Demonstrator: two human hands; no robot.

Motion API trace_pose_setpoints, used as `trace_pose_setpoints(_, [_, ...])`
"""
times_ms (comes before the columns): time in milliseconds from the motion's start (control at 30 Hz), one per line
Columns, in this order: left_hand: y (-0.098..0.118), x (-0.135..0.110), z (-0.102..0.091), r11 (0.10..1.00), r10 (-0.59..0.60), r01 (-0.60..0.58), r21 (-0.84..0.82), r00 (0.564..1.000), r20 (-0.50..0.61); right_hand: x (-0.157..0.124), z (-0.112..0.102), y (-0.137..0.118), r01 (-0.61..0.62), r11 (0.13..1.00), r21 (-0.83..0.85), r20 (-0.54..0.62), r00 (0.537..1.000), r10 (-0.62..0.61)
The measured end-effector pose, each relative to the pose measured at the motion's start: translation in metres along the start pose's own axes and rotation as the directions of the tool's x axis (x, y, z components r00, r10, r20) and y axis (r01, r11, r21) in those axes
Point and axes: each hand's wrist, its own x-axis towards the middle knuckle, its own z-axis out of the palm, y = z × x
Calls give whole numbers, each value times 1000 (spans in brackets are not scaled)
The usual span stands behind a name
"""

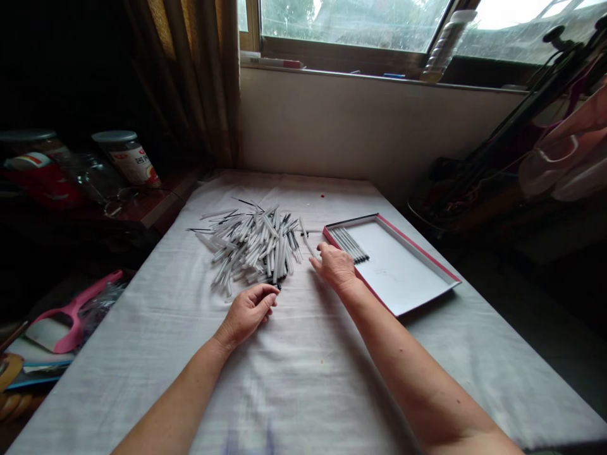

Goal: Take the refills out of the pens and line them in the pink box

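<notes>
A heap of clear pen barrels (258, 243) mixed with thin dark refills lies on the cloth. At the heap's near edge, my left hand (251, 309) is closed in a pinch, with a small black piece (278, 287) at its fingertips; its exact kind is too small to tell. My right hand (334, 266) is beside the left wall of a shallow box lid (420, 243) with a red rim. One clear pen barrel (304, 231) runs in between its thumb and forefinger. Several pens with black ends (351, 245) lie in a row inside the lid, along its left side.
A white cloth covers the table (294, 392). Small black bits (305, 234) and a red bit (323, 196) lie on it. Left are a lidded jar (128, 158) and pink-handled scissors (78, 313). A wall and a window with a bottle (446, 47) stand behind.
</notes>
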Motion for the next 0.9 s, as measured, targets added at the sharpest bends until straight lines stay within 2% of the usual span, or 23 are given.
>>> trace_pose_setpoints(100, [0, 0, 0, 1000, 8, -8, 7, 1000, -1, -5, 7, -2, -66, 997, -27, 49, 997, 68])
trace_pose_setpoints(167, [0, 0, 0, 1000, 12, -12, 15, 1000, 4, -8, 10, 4, -119, 992, 30, 48, 992, 117])
trace_pose_setpoints(300, [-3, 0, 0, 998, 34, -35, 56, 999, 24, -24, 19, 18, -128, 942, 310, -50, 987, 151])
trace_pose_setpoints(400, [-4, -3, 0, 979, 128, -124, 160, 992, -11, -40, 27, 21, -14, 822, 569, -208, 965, 161])
trace_pose_setpoints(467, [-3, -6, 1, 914, 302, -266, 306, 951, -73, -49, 29, 19, 101, 714, 693, -290, 946, 148])
trace_pose_setpoints(533, [-2, -8, 2, 786, 510, -415, 459, 854, -102, -57, 26, 14, 199, 644, 738, -348, 931, 111])
trace_pose_setpoints(600, [0, -10, 2, 661, 647, -501, 560, 758, -86, -64, 18, 8, 277, 630, 725, -408, 910, 71])
trace_pose_setpoints(667, [0, -10, 2, 584, 703, -522, 622, 708, -66, -72, 6, 2, 347, 629, 695, -471, 881, 35])
trace_pose_setpoints(767, [-1, -9, 2, 533, 713, -516, 670, 700, -27, -83, -13, -10, 435, 596, 675, -507, 860, -53])
trace_pose_setpoints(900, [-3, -8, 3, 524, 678, -523, 672, 734, 42, -89, -22, -28, 449, 464, 763, -433, 889, -148])
